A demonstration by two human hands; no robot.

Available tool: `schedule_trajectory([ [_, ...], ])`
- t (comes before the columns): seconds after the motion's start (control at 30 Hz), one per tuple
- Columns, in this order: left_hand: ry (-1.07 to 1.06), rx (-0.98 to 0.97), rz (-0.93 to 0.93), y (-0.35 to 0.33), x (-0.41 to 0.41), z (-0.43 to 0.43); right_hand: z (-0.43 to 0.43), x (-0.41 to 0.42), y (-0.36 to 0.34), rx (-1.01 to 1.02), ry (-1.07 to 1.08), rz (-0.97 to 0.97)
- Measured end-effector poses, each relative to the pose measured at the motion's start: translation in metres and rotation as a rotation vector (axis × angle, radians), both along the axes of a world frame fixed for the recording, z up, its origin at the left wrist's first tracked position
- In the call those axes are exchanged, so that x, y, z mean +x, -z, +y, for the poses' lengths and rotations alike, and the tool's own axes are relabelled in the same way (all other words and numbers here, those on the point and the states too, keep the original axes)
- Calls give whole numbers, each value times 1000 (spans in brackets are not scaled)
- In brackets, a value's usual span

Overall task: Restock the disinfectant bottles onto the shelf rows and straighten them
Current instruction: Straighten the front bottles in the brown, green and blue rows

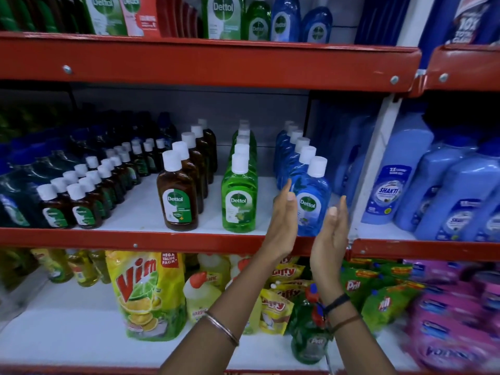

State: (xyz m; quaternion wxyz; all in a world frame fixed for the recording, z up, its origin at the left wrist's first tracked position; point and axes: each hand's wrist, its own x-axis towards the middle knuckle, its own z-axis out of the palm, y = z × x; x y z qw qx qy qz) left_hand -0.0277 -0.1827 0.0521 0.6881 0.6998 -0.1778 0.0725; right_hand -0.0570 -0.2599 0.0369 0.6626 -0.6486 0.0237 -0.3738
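On the middle shelf (pixel 189 238) stand rows of Dettol bottles with white caps: a brown row led by the front brown bottle (pixel 177 197), a green row led by the front green bottle (pixel 239 198), and a blue row led by the front blue bottle (pixel 311 201). My left hand (pixel 284 212) is flat and upright at the left side of the front blue bottle. My right hand (pixel 334 228) is flat and upright at its right side. Both palms face the bottle with fingers straight; neither hand is closed around it.
Two rows of small brown Dettol bottles (pixel 81 196) stand at the left. Large blue Shakti bottles (pixel 422 190) fill the neighbouring bay at the right. More Dettol bottles (pixel 259 20) stand on the top shelf. Below are a Vim pouch (pixel 146 290) and Pril packs (pixel 384 301).
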Motion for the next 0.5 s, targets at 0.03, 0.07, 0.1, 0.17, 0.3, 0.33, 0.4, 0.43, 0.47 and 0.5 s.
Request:
schedule_trajectory([
  [0.03,15,-13,21,-1,4,-2,-2,1,1,-4,-27,9],
  [0.07,27,-31,39,-2,6,-4,-5,1,2,-4,-57,5],
  [0.1,33,-51,51,-3,6,-3,-7,1,2,11,-88,3],
  [0.17,24,-72,57,0,6,0,-15,4,1,65,-158,28],
  [0.3,-31,-78,60,5,10,2,-33,13,-8,131,-326,96],
  [0.33,-41,-80,57,3,8,2,-36,15,-11,135,-336,108],
  [0.4,-59,-80,45,3,7,1,-41,19,-13,134,-349,119],
  [0.43,-67,-84,38,4,6,0,-42,20,-14,135,-357,121],
  [0.47,-81,-76,39,4,6,1,-43,19,-15,134,-359,134],
  [0.5,-89,-71,31,6,6,0,-44,19,-15,142,-363,146],
])
